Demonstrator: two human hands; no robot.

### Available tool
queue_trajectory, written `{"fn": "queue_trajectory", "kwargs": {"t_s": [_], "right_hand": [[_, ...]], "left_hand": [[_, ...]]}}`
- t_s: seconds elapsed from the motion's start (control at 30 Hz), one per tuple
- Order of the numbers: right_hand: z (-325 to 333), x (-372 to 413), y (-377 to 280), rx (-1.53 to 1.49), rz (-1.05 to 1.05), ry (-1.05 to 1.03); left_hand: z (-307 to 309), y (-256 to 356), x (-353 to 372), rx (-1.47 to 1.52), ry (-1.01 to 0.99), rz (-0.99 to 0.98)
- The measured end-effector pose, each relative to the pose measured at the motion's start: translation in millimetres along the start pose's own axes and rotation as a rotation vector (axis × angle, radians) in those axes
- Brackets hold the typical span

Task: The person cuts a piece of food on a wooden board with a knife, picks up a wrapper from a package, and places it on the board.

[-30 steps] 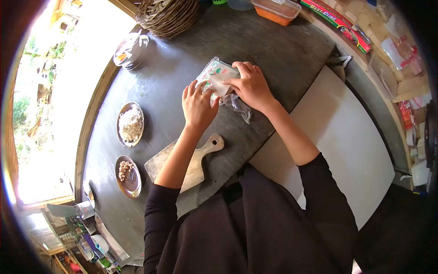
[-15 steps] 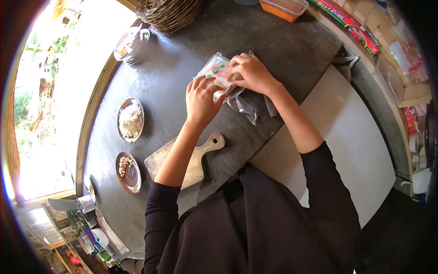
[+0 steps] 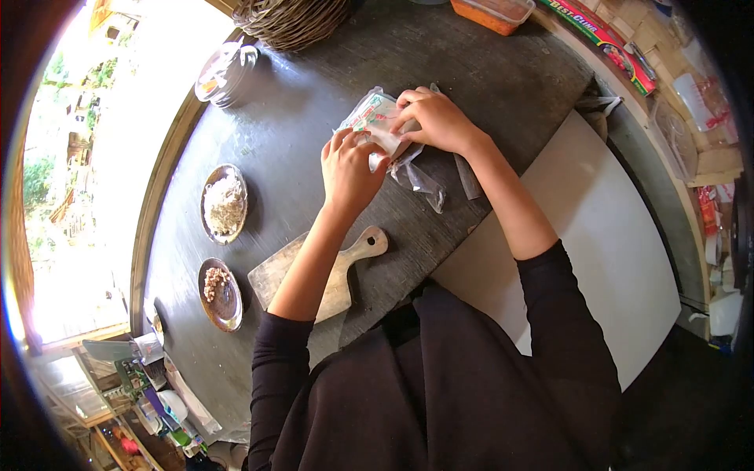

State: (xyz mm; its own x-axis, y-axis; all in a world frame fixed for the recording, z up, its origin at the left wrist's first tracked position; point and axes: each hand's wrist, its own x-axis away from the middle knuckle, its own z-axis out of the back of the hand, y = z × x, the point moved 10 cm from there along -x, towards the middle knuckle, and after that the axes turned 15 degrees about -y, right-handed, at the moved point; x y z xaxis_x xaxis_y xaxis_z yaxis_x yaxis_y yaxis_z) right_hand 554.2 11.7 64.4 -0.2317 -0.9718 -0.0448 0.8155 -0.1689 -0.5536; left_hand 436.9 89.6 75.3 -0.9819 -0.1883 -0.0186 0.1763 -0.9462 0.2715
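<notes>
A clear plastic package (image 3: 377, 118) with green and red print lies on the dark table, its crumpled film trailing toward the table's right edge. My left hand (image 3: 352, 166) grips its near left side with bent fingers. At the package's right side, my right hand (image 3: 433, 119) has its fingers curled on the same plastic. Below my left hand, partly under the forearm, is a wooden cutting board (image 3: 334, 286) with a holed handle. What is inside the package is mostly hidden by my hands.
On the left stand a plate of white shreds (image 3: 225, 206) and a dish of small brown pieces (image 3: 224, 302). Stacked lids or containers (image 3: 226, 74), a wicker basket (image 3: 294, 22) and an orange-filled tub (image 3: 495, 14) line the far side. A cling film box (image 3: 601, 39) lies at upper right.
My fingers have shifted slightly on the package, and more of its printed surface shows between my hands. The plates and board look unmoved.
</notes>
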Motion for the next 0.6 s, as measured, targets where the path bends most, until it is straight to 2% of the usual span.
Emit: {"fn": "queue_trajectory", "kwargs": {"t_s": [0.4,0.6], "right_hand": [[-3.4,-4.4,4.4,-0.028,0.0,-0.038],[-2.6,-4.6,5.3,-0.059,-0.008,-0.046]], "left_hand": [[1.5,1.7,-2.5,-0.007,-0.039,0.061],[-1.0,-1.8,-4.8,0.04,-0.02,0.02]]}}
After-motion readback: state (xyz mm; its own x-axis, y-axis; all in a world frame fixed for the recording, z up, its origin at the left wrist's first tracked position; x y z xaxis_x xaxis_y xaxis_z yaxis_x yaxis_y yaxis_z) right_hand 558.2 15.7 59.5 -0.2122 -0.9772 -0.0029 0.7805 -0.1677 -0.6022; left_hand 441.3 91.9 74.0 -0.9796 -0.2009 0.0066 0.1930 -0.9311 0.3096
